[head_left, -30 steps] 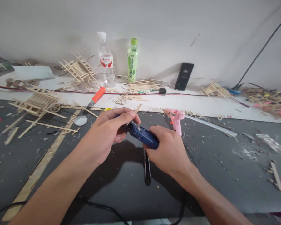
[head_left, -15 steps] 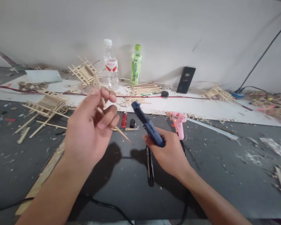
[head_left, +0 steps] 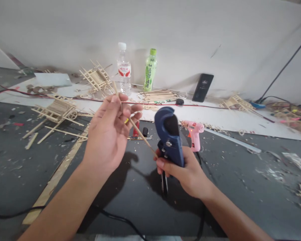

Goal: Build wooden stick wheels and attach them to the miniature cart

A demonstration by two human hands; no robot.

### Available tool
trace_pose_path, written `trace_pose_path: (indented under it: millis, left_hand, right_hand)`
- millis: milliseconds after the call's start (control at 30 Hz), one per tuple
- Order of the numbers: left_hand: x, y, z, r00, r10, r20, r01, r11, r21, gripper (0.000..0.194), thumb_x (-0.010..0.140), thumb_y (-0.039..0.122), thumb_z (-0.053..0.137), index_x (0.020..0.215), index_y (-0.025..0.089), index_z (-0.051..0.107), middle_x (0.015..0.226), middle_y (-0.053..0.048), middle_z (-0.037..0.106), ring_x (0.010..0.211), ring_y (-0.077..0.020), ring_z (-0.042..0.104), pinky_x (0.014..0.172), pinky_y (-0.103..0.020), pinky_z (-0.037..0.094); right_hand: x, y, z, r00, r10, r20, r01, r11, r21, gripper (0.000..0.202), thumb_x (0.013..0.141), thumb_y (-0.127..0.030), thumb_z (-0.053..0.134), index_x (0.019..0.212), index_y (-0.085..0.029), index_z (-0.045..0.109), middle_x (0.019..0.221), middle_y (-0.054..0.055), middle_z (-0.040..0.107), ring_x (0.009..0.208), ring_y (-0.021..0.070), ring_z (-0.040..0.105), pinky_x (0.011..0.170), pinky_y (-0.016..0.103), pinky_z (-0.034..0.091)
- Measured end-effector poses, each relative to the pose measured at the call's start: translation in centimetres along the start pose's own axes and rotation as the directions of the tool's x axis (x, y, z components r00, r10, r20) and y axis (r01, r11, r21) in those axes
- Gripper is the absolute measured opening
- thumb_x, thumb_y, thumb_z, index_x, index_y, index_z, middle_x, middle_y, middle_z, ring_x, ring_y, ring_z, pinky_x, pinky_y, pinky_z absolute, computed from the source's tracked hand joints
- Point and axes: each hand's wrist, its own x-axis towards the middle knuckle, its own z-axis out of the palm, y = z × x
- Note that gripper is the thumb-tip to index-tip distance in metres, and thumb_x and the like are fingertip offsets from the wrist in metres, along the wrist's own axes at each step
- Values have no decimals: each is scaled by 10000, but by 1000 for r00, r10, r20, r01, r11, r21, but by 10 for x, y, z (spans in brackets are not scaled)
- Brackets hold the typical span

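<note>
My left hand (head_left: 106,137) pinches a thin wooden stick (head_left: 142,136) that slants down to the right. Its lower end reaches the fingertips of my right hand (head_left: 190,174); whether they grip it I cannot tell. That hand is closed around a dark blue pipe cutter (head_left: 174,154) with a hooked jaw pointing up. Behind the hands lie a red lighter (head_left: 136,130) and a small black cap (head_left: 145,132). A black pen-like object (head_left: 164,184) lies below the cutter, partly hidden by my right hand.
A pink glue gun (head_left: 195,134) stands to the right. Small stick-built carts (head_left: 57,108) stand at left, back and right. Behind are a water bottle (head_left: 124,72), a green tea bottle (head_left: 150,70), a stick pile (head_left: 159,96) and a phone (head_left: 203,87). Black cable (head_left: 120,219) crosses the front.
My right hand has turned the pipe cutter so its hooked jaw shows broadside. The stick's lower end now meets my right fingertips. My left fingers have spread somewhat, and the view has shifted slightly.
</note>
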Motion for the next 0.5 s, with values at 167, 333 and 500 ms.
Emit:
trace_pose_path:
  millis: [167,333,500]
  left_hand:
    - [4,-10,-8,996,76,39,-82,985,155,60,968,288,710,957,235,684,852,34,786,951,-136,777,999,-292,588]
    - [-9,-16,-3,966,-112,232,82,987,134,103,984,299,707,970,198,714,1015,-19,836,980,-154,791,952,-289,617]
    - [-11,-17,-3,958,-123,259,82,983,167,87,977,306,729,985,222,746,978,3,837,893,-152,801,855,-251,634]
  right_hand:
    - [-1,-1,-4,999,-1,-53,7,994,112,314,848,-478,832,892,-181,741,716,19,667,605,134,613,538,247,497]
    - [1,0,-3,992,-7,-125,29,984,174,313,836,-472,860,883,-187,740,760,16,676,618,112,616,542,216,505]
    - [1,-2,-2,986,14,-167,14,986,168,319,837,-464,862,867,-177,726,686,-7,646,574,94,578,523,198,487]
